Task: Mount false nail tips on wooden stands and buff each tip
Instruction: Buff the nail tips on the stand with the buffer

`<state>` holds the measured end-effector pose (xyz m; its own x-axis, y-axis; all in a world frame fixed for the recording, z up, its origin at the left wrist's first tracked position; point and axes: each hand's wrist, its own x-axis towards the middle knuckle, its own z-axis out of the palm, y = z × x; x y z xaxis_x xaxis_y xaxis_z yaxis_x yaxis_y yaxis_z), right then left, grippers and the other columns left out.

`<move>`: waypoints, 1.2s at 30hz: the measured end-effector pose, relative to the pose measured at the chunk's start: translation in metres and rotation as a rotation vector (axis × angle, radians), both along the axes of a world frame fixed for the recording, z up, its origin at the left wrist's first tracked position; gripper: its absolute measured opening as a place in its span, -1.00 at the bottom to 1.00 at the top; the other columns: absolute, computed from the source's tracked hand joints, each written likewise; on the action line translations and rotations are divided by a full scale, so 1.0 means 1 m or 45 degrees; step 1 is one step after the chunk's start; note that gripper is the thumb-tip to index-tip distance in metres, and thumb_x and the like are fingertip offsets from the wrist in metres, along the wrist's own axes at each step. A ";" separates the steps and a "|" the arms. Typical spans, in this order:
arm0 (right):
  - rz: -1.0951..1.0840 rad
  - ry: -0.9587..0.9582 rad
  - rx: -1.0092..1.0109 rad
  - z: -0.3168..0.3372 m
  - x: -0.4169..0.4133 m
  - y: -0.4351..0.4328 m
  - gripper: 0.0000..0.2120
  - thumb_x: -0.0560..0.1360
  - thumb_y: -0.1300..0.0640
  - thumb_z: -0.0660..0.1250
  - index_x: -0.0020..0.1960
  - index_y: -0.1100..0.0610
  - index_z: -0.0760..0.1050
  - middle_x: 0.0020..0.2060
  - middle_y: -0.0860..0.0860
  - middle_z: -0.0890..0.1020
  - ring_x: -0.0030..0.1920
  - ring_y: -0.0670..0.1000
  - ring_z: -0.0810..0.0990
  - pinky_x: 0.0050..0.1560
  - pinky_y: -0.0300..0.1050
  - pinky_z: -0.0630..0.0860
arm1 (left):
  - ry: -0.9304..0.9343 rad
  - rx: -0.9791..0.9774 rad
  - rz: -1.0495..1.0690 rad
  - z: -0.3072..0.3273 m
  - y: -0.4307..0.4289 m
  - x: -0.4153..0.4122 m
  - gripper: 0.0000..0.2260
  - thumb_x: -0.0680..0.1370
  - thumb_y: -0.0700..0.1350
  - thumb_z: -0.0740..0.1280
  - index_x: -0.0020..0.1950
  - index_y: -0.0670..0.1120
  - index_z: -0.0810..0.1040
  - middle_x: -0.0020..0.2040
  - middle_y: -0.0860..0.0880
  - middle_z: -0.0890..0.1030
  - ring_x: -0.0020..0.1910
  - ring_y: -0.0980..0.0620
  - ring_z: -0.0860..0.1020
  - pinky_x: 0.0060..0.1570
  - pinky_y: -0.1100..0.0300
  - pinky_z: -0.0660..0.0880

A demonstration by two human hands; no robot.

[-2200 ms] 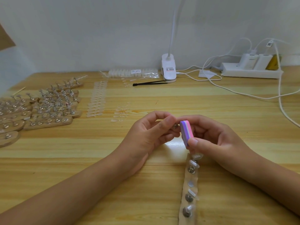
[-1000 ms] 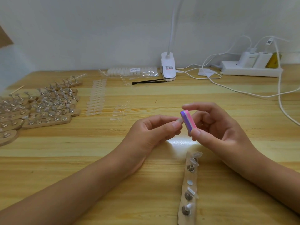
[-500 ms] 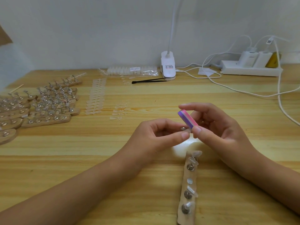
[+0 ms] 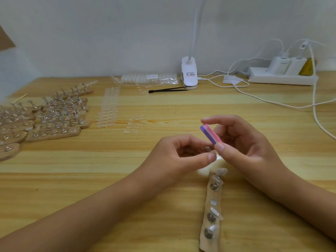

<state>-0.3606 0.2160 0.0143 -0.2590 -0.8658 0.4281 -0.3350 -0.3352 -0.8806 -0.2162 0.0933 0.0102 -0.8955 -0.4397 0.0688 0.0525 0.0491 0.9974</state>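
Note:
My right hand (image 4: 241, 142) pinches a pink and purple buffer block (image 4: 211, 134) between thumb and forefinger, tilted down toward the left. My left hand (image 4: 174, 153) holds a small metal peg with a clear nail tip (image 4: 209, 149) between thumb and fingers, just under the block's lower end. Below both hands lies a wooden stand strip (image 4: 211, 211) with several metal pegs carrying clear tips and one bare disc in its middle.
Many wooden stands with mounted tips (image 4: 49, 117) fill the left of the table. Rows of loose clear tips (image 4: 108, 108) and a smaller cluster (image 4: 134, 122) lie beside them. At the back are a tip bag (image 4: 149, 78), black tweezers (image 4: 167, 89), a lamp clip (image 4: 189, 73), a power strip (image 4: 281, 77) and cables.
My right hand lifted the buffer block off the tip, then tilted it back down. My left hand turned the peg and brought it under the block again.

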 end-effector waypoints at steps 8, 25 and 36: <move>0.016 0.007 -0.017 0.001 0.001 0.000 -0.68 0.47 0.23 0.33 0.21 0.03 0.52 -0.26 -0.03 0.47 -0.23 -0.13 0.47 -0.13 -0.37 0.42 | 0.008 0.030 0.033 0.000 -0.001 -0.001 -0.90 0.41 -0.09 0.49 -0.09 0.02 0.71 -0.15 0.05 0.70 -0.12 0.17 0.64 -0.08 0.36 0.50; 0.011 0.019 -0.020 0.000 0.000 0.000 -0.67 0.47 0.26 0.33 0.21 0.04 0.51 -0.26 0.04 0.47 -0.23 -0.12 0.47 -0.13 -0.35 0.43 | 0.017 -0.028 -0.015 0.001 0.001 0.001 -0.88 0.42 -0.09 0.49 -0.06 0.03 0.71 -0.11 0.04 0.71 -0.07 0.14 0.66 -0.07 0.37 0.51; 0.013 0.013 -0.014 0.001 -0.001 0.000 -0.65 0.47 0.30 0.30 0.21 0.03 0.51 -0.26 -0.05 0.46 -0.24 -0.16 0.45 -0.15 -0.39 0.40 | 0.012 0.109 0.097 0.001 -0.003 -0.002 -0.85 0.37 -0.01 0.50 -0.08 0.03 0.72 -0.15 0.04 0.70 -0.12 0.16 0.63 -0.07 0.33 0.50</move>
